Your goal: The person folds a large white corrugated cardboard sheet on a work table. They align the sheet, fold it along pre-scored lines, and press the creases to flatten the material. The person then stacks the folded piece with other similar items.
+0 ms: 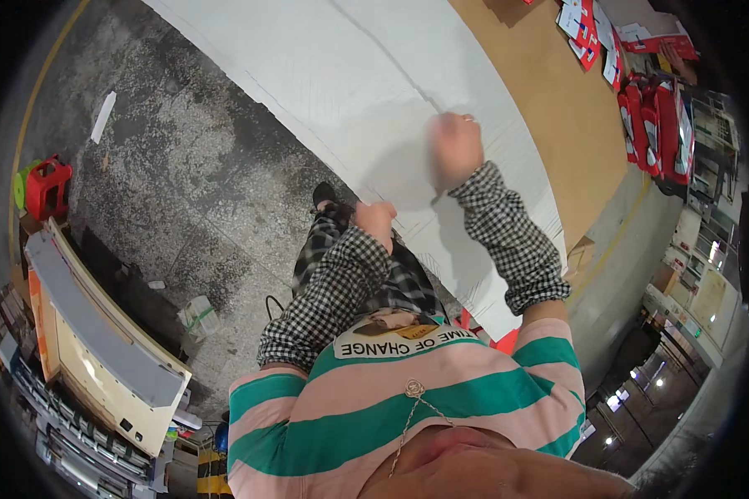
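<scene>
A large white sheet (341,75) with fine ridges covers the work surface in front of me, and a dark line or crease runs across it from the far side toward my right hand. My right hand (459,150) is over the sheet, fingers curled in; its left side is blurred, and anything in its grasp is hidden. Close to the sheet's near left edge is my left hand (376,221), closed with the fingers bent under. What it holds, if anything, does not show. Black-and-white checked sleeves cover both forearms.
Brown board (533,100) lies along the sheet's right side. Beyond it are red-and-white printed pieces (587,33), a stack of red items (657,125) and another person's hand (678,62). A red stool (48,190) and a long grey-topped cabinet (108,316) stand left.
</scene>
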Tool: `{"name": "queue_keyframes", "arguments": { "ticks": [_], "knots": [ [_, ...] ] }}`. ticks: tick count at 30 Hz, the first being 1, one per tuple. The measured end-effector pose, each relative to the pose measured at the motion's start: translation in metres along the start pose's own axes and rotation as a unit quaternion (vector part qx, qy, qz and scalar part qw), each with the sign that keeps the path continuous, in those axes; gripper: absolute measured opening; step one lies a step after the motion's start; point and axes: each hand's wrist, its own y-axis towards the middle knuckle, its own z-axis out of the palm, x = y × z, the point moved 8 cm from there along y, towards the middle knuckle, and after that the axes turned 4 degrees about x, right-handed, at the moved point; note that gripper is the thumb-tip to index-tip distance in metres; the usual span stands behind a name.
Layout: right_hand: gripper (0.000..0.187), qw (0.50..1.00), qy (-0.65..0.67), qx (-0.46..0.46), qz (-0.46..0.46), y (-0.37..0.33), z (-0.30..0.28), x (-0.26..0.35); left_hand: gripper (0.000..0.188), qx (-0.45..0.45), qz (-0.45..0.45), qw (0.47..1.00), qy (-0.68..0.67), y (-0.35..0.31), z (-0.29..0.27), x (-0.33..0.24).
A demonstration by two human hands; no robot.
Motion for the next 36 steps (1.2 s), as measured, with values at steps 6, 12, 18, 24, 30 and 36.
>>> {"name": "queue_keyframes", "arguments": {
  "ticks": [6, 12, 18, 24, 30, 36],
  "knots": [
    [0.035, 0.999, -0.010, -0.005, 0.039, -0.004, -0.001, 0.006, 0.040, -0.019, -0.073, 0.997, 0.024, -0.015, 0.010, -0.003],
    [0.030, 1.000, -0.029, 0.000, 0.005, 0.007, -0.002, 0.033, 0.036, 0.001, 0.012, 0.995, 0.099, -0.003, 0.006, -0.004],
    [0.030, 0.992, 0.128, -0.017, -0.004, 0.028, -0.020, -0.002, 0.049, 0.105, -0.026, 0.994, 0.030, -0.003, 0.003, -0.017],
    [0.037, 0.984, 0.160, 0.044, 0.060, 0.031, -0.020, -0.005, 0.061, 0.126, -0.028, 0.992, -0.001, -0.003, 0.011, -0.025],
    [0.062, 0.976, 0.154, 0.088, 0.128, -0.007, -0.021, -0.019, 0.058, 0.169, 0.065, 0.980, -0.084, -0.023, 0.034, -0.045],
    [0.059, 0.979, 0.124, 0.025, 0.159, -0.009, -0.020, -0.017, 0.052, 0.224, 0.076, 0.965, -0.113, -0.014, 0.038, -0.034]
  ]
}}
